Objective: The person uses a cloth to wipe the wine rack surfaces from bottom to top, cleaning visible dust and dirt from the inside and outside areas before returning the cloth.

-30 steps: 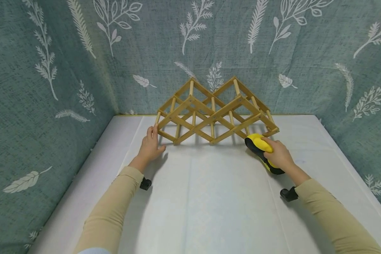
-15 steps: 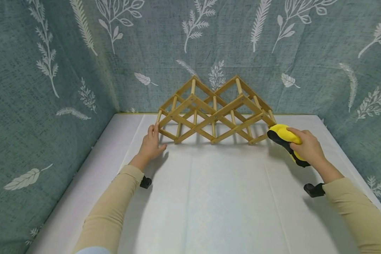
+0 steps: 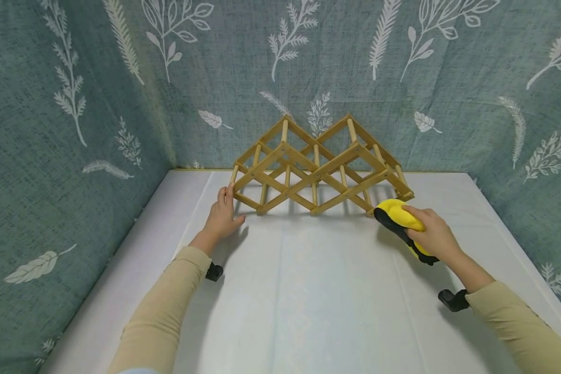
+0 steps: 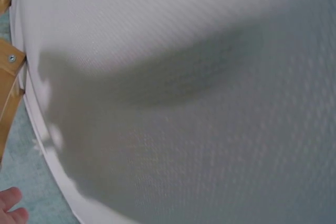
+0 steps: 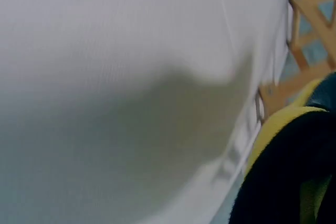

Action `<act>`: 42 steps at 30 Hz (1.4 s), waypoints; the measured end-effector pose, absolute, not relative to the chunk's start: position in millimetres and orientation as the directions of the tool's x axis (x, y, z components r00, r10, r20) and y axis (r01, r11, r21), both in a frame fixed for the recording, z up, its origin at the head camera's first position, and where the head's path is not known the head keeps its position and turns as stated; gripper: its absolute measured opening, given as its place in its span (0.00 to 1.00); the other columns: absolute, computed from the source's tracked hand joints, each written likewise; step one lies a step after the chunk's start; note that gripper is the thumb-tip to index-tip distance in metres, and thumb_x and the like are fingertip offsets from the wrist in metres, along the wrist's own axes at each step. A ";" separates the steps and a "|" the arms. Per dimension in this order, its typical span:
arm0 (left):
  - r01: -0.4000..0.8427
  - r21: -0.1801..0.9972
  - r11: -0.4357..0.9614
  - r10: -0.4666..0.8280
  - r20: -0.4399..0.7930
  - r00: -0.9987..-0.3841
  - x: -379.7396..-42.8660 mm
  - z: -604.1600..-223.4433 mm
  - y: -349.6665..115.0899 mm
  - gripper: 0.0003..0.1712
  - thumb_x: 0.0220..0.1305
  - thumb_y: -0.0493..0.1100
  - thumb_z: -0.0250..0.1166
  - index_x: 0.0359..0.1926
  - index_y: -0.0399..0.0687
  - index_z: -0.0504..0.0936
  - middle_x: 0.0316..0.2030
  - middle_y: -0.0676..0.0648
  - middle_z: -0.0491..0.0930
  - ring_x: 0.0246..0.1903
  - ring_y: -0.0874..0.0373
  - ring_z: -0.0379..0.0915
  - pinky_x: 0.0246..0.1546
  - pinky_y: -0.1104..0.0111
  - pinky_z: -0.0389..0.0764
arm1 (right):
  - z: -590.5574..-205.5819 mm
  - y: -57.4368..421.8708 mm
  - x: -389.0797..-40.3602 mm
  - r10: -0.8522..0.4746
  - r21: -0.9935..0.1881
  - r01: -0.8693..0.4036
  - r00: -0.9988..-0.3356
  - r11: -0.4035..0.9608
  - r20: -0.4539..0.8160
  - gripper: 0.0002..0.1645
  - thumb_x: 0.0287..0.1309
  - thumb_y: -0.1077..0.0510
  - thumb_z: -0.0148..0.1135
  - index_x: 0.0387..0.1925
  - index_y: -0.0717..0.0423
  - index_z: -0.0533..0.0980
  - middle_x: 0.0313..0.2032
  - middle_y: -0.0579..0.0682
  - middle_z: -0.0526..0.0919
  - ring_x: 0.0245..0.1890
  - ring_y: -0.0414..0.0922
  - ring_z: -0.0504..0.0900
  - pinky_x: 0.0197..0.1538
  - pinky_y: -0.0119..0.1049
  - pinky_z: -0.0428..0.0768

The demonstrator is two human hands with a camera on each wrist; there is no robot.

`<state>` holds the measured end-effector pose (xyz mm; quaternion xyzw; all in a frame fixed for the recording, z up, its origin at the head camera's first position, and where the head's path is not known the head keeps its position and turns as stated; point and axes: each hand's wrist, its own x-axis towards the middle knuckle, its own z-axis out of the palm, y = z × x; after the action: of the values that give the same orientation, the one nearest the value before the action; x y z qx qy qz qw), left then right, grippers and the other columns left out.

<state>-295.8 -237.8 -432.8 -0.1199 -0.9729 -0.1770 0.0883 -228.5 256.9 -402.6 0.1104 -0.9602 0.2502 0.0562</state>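
Note:
A folding wooden lattice rack [image 3: 315, 174] of crossed slats and dowels stands at the back of the white table. My left hand [image 3: 221, 215] is at its left end, fingers extended against the end slats and thumb spread apart. Two of its fingertips [image 4: 10, 204] show at the lower left of the left wrist view. In my right hand [image 3: 432, 234] is a soft yellow-and-black shoe-shaped item [image 3: 396, 213], gripped from above with the thumb on its near side. Its front end lies close before the rack's right foot. Its black side [image 5: 283, 166] fills the corner of the right wrist view.
Green cloth walls [image 3: 243, 67] with white leaf prints enclose the table [image 3: 327, 291] at the back and both sides. A black wrist mount [image 3: 453, 299] hangs under the right sleeve, another [image 3: 214, 271] under the left one.
My right hand carried the yellow-and-black item rightward along the rack's right end, then brought it back a little left and nearer. The left hand and the rack have stayed in place.

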 end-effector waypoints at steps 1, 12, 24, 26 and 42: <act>0.267 0.326 0.907 0.202 0.219 -0.955 -295.3 -433.6 -238.3 0.54 0.56 0.45 0.63 0.69 0.40 0.34 0.62 0.29 0.45 0.39 0.31 0.69 0.44 0.45 0.70 | -405.7 251.3 -229.6 -0.209 -0.464 -0.250 -0.968 0.850 0.139 0.34 0.54 0.64 0.57 0.64 0.62 0.61 0.48 0.70 0.68 0.42 0.62 0.71 0.38 0.55 0.71; 0.313 0.337 0.888 0.220 0.287 -0.932 -293.5 -434.2 -238.7 0.53 0.55 0.43 0.65 0.69 0.39 0.37 0.61 0.29 0.47 0.34 0.34 0.70 0.38 0.47 0.73 | -433.7 225.5 -256.3 -0.274 -0.472 -0.216 -0.960 0.855 -0.058 0.37 0.58 0.57 0.57 0.66 0.64 0.56 0.57 0.72 0.66 0.44 0.60 0.72 0.40 0.51 0.72; 0.280 0.410 0.868 0.186 0.254 -0.949 -293.9 -430.2 -238.5 0.47 0.58 0.42 0.62 0.69 0.42 0.40 0.63 0.33 0.50 0.35 0.35 0.72 0.37 0.48 0.73 | -413.4 251.5 -252.9 -0.126 -0.508 -0.124 -0.992 0.852 0.030 0.37 0.59 0.59 0.54 0.68 0.60 0.54 0.56 0.73 0.66 0.37 0.58 0.74 0.31 0.42 0.71; 0.267 0.445 0.855 0.167 0.250 -0.954 -293.4 -427.5 -239.5 0.45 0.59 0.42 0.61 0.70 0.45 0.43 0.64 0.35 0.51 0.41 0.34 0.71 0.42 0.46 0.72 | -408.2 257.4 -251.1 -0.109 -0.509 -0.127 -0.992 0.851 0.064 0.37 0.59 0.59 0.55 0.68 0.60 0.55 0.56 0.74 0.66 0.39 0.60 0.74 0.33 0.45 0.72; 0.203 0.542 0.816 0.132 0.166 -0.977 -306.3 -416.0 -249.9 0.40 0.62 0.47 0.58 0.71 0.51 0.50 0.64 0.38 0.60 0.58 0.41 0.62 0.56 0.47 0.64 | -382.8 291.5 -237.7 -0.006 -0.508 -0.133 -0.970 0.851 0.243 0.34 0.60 0.58 0.54 0.66 0.62 0.57 0.51 0.75 0.70 0.40 0.66 0.72 0.37 0.58 0.72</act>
<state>-306.3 -249.9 -416.0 -0.0881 -0.9509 -0.2906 0.0604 -237.7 291.5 -382.8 0.0362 -0.9548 0.2707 0.1171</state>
